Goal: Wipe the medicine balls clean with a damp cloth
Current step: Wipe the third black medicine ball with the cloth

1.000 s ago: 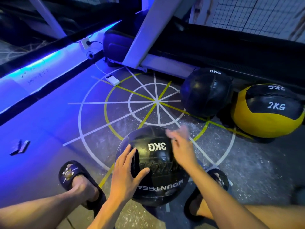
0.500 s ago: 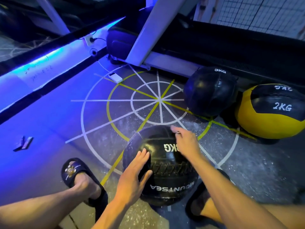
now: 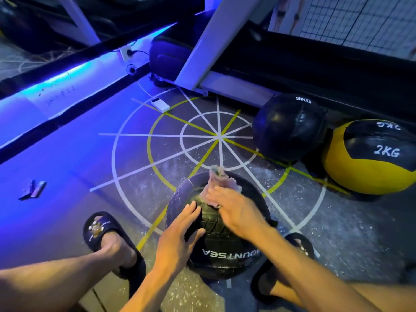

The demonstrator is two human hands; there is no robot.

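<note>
Cloth point(image 3: 221, 184) bunched under right hand point(image 3: 236, 210), fingers pinching it against top of black medicine ball point(image 3: 225, 248). Ball sits on floor point(image 3: 67, 165) between two slippered feet. Left hand point(image 3: 177, 242), just left of right grip, lies flat on ball's near-left side, fingers straight. Second black ball point(image 3: 289, 128) and yellow ball point(image 3: 369, 158) rest well beyond right hand, touching each other.

Dim room, blue strip glow point(image 3: 74, 70) at left, edges bowed.
</note>
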